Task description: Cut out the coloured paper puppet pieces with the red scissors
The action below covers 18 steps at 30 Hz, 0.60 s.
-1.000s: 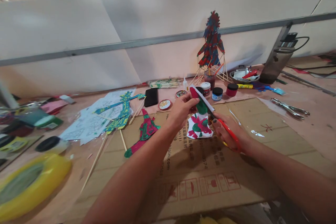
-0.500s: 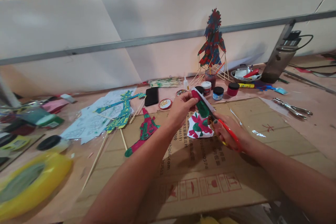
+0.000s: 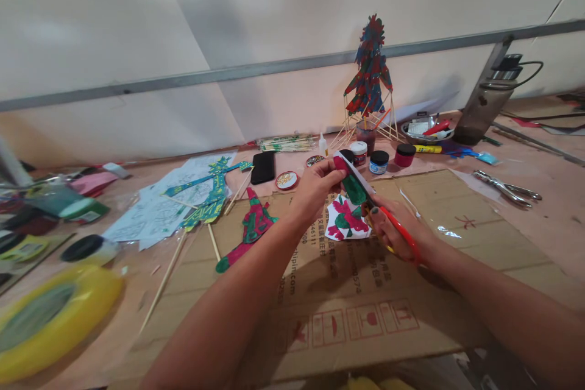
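Note:
My left hand (image 3: 320, 186) pinches a painted paper piece (image 3: 353, 189), pink at the top and green below, with a white margin. In my right hand (image 3: 393, 230) is a pair of scissors (image 3: 402, 233) with red-orange handles, its blades lying along the paper's right edge. Below the hands, a white sheet painted with pink and green shapes (image 3: 346, 219) rests on the flattened cardboard (image 3: 347, 280). Left of my left forearm lies a pink and green paper cut-out figure (image 3: 256, 219). Beyond it is a blue and yellow cut-out figure (image 3: 218, 189) with wooden sticks.
Paint jars (image 3: 379, 162) stand behind my hands, near a tall red and blue paper figure (image 3: 372, 67) on sticks. A black phone (image 3: 264, 167), a yellow tape roll (image 3: 98, 292), pliers (image 3: 507, 187) and a water bottle (image 3: 487, 103) are around the cardboard.
Hardly anything differs. Both hands, the paper and the scissors keep nearly the same position; the whole view has shifted very slightly.

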Motion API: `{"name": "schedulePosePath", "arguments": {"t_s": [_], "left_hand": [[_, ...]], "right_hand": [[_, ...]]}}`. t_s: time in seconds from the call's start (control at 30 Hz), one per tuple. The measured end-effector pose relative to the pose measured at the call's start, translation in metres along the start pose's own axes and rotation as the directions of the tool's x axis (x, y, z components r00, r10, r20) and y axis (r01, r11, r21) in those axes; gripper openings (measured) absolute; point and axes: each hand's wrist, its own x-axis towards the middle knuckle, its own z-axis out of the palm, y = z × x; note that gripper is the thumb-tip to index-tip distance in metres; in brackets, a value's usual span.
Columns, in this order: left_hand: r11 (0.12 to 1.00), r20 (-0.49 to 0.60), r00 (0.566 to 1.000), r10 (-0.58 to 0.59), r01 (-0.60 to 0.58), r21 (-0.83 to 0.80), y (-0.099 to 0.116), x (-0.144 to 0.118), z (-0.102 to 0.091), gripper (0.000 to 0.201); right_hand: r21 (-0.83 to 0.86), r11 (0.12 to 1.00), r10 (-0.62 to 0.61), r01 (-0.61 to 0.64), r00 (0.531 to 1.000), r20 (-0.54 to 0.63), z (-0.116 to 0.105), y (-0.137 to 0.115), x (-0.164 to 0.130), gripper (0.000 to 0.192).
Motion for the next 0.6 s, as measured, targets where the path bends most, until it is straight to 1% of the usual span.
{"name": "schedulePosePath", "arguments": {"t_s": [0.1,0.43,0.6], "left_hand": [[1.0,0.0,1.0,0.0,0.0,-0.002,0.0001,0.0001,-0.0001,0.015],[1.0,-0.001,1.0,-0.013,0.013,0.005,-0.0007,0.0,-0.0012,0.016],[1.0,-0.006,1.0,-0.018,0.018,-0.017,0.0006,-0.0004,-0.0008,0.022]], "right_hand": [[0.015,1.0,0.003,-0.002,1.0,-0.006,0.0003,0.0001,0.0,0.064],[0.021,1.0,0.02,-0.019,1.0,-0.018,0.0023,-0.002,-0.001,0.065],[0.025,1.0,-0.01,0.01,1.0,-0.004,0.0027,-0.0044,-0.0005,0.068]]}}
